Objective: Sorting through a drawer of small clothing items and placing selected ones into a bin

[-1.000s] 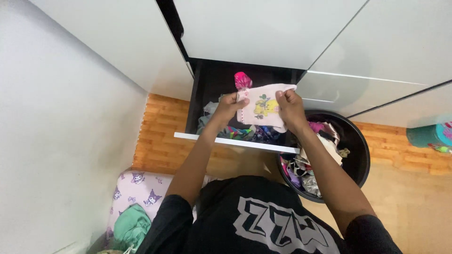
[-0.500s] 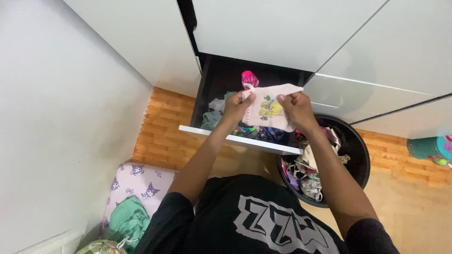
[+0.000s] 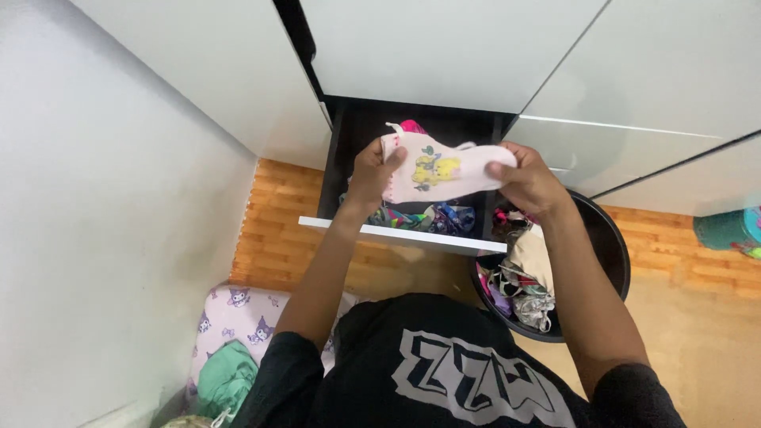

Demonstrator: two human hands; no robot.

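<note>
A small pink cloth point(image 3: 440, 170) with a yellow cartoon print in its middle and a scalloped left edge is held up over the open drawer point(image 3: 400, 236), stretched between both hands. The left hand point(image 3: 369, 170) pinches the cloth's left end, fingers point(image 3: 392, 157) shut on the fabric with the thumb on the near face. The right hand point(image 3: 527, 176) grips the right end, fingers curled closed around it, the thumb point(image 3: 501, 168) pressed on the near side. The cloth sags a little between the two grips and hangs clear of the drawer's contents.

The drawer is dark inside with a white front edge near the person; it holds a jumble of coloured clothes point(image 3: 424, 218), and a bright pink piece point(image 3: 410, 125) shows at its far end, just behind the cloth. White cabinet doors point(image 3: 444, 47) stand above and to either side.

To the right, on the wooden floor point(image 3: 273, 230), a black round basket point(image 3: 610, 246) holds crumpled light and purple garments. At far right stands a teal container point(image 3: 729, 230), only partly in view. Near left lies a lilac sheet point(image 3: 238, 313) printed with small cartoon figures, a green garment point(image 3: 226, 380) bunched on it.
</note>
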